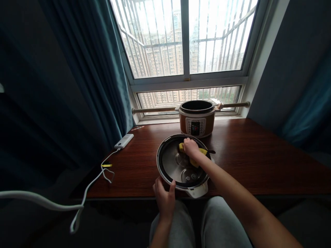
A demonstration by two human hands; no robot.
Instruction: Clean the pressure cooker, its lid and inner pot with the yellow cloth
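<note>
A round metal cooker lid (178, 168) lies upside down on the dark wooden table (253, 158), its inner side facing up. My right hand (191, 148) is closed on a yellow cloth (194, 159) and presses it against the far part of the lid's inside. At the lid's near left rim, my left hand (163, 197) grips the edge with thumb and fingers. Behind the lid stands the brown pressure cooker body (197, 119), open, with a control panel on its front.
A white power bank (124, 141) lies at the table's left edge with a white cable (85, 194) trailing down off it. Blue curtains hang on both sides of the window. A wooden rod (155, 110) runs along the sill behind the cooker. My knees are under the table's near edge.
</note>
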